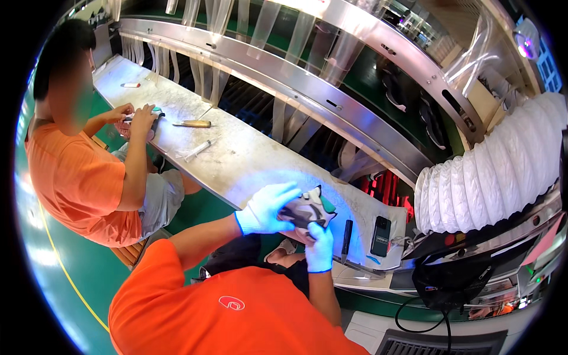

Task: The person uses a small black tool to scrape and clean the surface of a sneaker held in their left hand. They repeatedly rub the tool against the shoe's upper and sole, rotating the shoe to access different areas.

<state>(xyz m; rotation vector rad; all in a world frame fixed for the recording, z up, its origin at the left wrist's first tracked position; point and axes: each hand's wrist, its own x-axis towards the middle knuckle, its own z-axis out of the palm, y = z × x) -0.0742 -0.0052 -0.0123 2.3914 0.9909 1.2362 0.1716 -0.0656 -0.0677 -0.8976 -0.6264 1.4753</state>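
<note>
A shoe [306, 210] patterned in grey, black and white, with a teal patch, is held over the near edge of the narrow workbench [254, 171]. My left hand [267, 208], in a white glove, grips its left side with the fingers over the top. At its lower right, my gloved right hand [320, 248] has fingers and thumb closed on the edge. Bluish light falls on both gloves and the bench around them. Just right of my right hand lies a slim black tool [347, 238]. The shoe's underside is hidden.
A dark handheld device [380, 236] lies at the bench's right end. Farther left are a wooden-handled tool [195, 123] and a syringe [197, 151]. A co-worker [83, 177] sits at left, handling something. Behind runs a metal-framed conveyor [284, 68]; a white duct [491, 171] bulges at right.
</note>
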